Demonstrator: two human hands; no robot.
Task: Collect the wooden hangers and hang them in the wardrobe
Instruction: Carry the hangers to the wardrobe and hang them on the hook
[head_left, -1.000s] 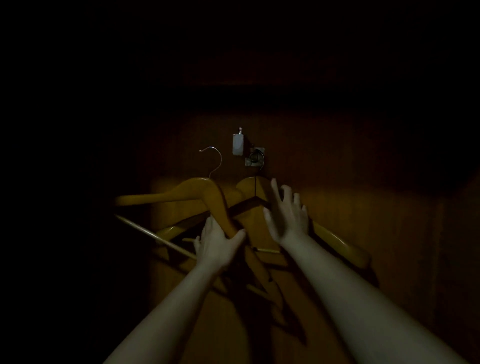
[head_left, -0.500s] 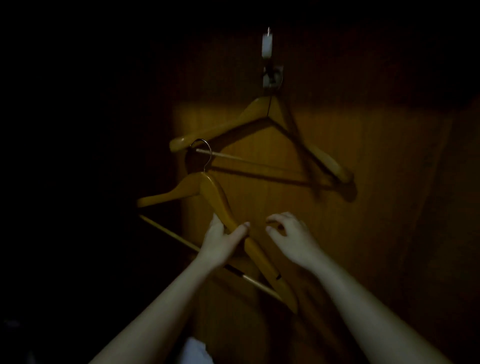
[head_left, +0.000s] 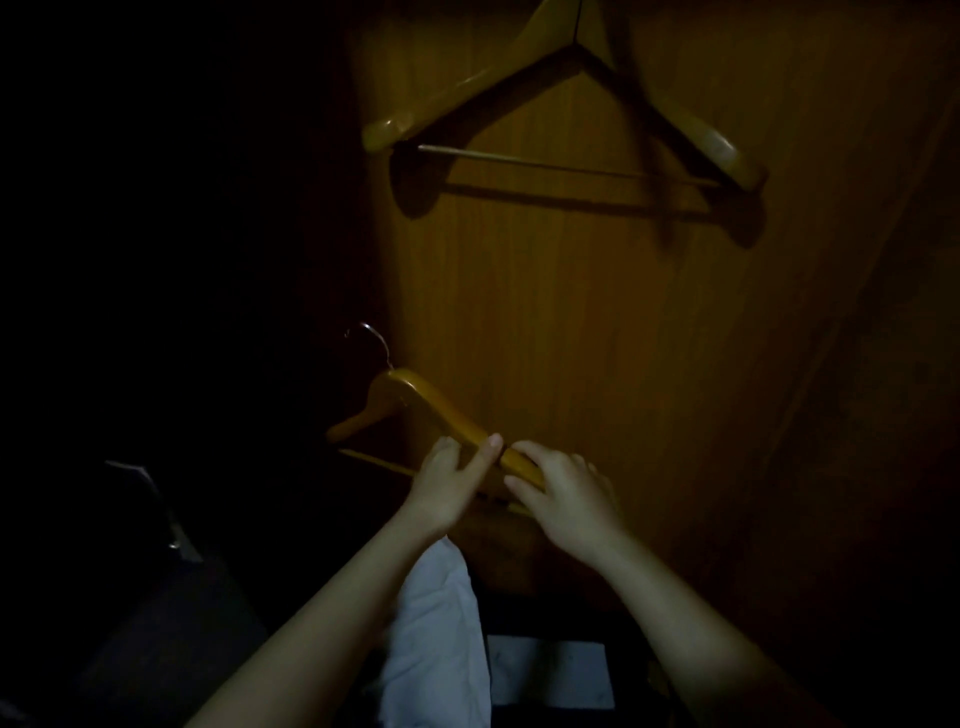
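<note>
One wooden hanger (head_left: 550, 98) hangs flat against the wooden wardrobe panel (head_left: 597, 322) at the top of the view; its hook is cut off by the frame. A second wooden hanger (head_left: 431, 402), with a metal hook (head_left: 375, 336), is held low at centre, tilted down to the right. My left hand (head_left: 447, 480) grips its right arm from the left side. My right hand (head_left: 566, 493) closes over the same arm just to the right, hiding the arm's end.
White cloth (head_left: 436, 629) and a pale flat sheet (head_left: 550, 670) lie below my forearms. A dim metal bracket (head_left: 161, 509) shows in the dark at left. The whole left side is too dark to read.
The view has dropped, so the hung hanger sits higher in frame. The held hanger has come down and my right hand, apart from it before, now closes on its arm.
</note>
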